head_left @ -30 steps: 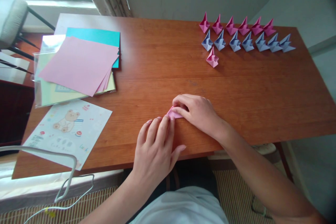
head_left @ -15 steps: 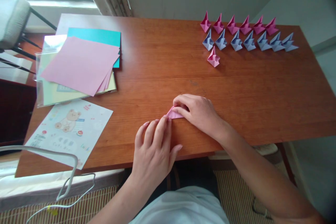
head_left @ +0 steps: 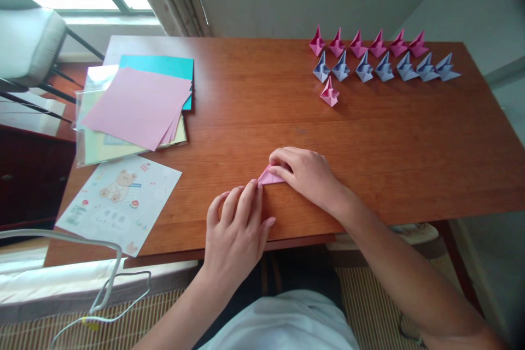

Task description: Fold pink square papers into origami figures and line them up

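A small pink folded paper (head_left: 270,176) lies on the wooden table near its front edge, its pointed end toward the left. My right hand (head_left: 305,175) pinches its upper right side between thumb and fingers, hiding part of it. My left hand (head_left: 235,224) rests palm down, fingers stretched out, its fingertips touching the paper's left tip and the tabletop. Beyond my hands, a finished pink origami piece (head_left: 330,94) stands alone in front of a row of several bluish-grey ones (head_left: 363,69). Behind these is a row of several dark pink ones (head_left: 358,45).
To the left, pink paper sheets (head_left: 139,104) overlap teal sheets (head_left: 158,61) and a clear packet (head_left: 88,147). A bear-printed sheet (head_left: 118,208) lies nearer. A white cable (head_left: 117,251) hangs by the left front corner. A chair (head_left: 33,38) stands beyond the table (head_left: 410,158).
The camera view has shifted slightly, so the papers at the left appear farther right. Both hands stay at the pink folded paper, with the left fingertips still at its tip.
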Available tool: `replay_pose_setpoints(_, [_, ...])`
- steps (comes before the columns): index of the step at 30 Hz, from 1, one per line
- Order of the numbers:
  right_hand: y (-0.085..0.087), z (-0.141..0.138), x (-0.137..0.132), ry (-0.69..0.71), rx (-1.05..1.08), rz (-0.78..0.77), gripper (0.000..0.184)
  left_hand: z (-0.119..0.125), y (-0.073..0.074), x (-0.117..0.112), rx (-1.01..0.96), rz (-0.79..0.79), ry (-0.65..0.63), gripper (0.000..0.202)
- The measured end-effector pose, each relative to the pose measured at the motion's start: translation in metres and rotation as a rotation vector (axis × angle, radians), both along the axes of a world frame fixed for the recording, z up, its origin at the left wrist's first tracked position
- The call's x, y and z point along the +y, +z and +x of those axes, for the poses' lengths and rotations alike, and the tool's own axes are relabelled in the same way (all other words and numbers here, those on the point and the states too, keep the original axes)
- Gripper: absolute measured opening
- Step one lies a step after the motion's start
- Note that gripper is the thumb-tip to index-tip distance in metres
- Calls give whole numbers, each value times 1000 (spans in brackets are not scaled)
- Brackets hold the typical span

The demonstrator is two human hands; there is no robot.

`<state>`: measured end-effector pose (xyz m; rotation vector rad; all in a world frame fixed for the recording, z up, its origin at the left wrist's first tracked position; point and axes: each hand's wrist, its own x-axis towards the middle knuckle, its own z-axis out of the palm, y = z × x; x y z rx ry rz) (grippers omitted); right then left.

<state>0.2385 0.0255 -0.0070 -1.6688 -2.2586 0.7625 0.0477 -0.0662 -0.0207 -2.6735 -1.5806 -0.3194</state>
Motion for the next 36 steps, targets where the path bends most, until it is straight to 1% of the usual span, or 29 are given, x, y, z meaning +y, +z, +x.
replay_pose_setpoints(6, [0,0,-2,-2,-1,2,11,-1,-2,-1,-17,-39,14,55])
replay_pose_setpoints(11, [0,0,-2,-3,5,12,11,-2,-4,-3,-23,-7,33,55])
replay_pose_setpoints(17, [-1,-1,-3,-13,24,21,11,3,4,0,-36,-42,42,52])
replay_pose_setpoints(21, [-3,5,-11,-15,123,42,18,3,8,3,-61,-54,58,48])
replay_pose_setpoints(22, [-4,7,-15,-30,136,53,20,2,8,5,-66,-50,63,48])
replay_pose_setpoints(25, [-4,13,-31,-169,67,129,18,1,8,10,-93,-28,75,43])
replay_pose_setpoints(26, [-4,14,-37,-189,62,126,19,1,8,13,-105,-17,76,41])
replay_pose_setpoints(29, [-3,13,-48,-215,123,104,30,3,8,20,-127,0,80,36])
replay_pose_setpoints(32, [-2,7,-50,-247,188,109,37,5,8,25,-122,-2,78,32])
replay_pose_setpoints(36, [-2,4,-44,-313,294,83,41,4,8,26,-121,11,59,30])
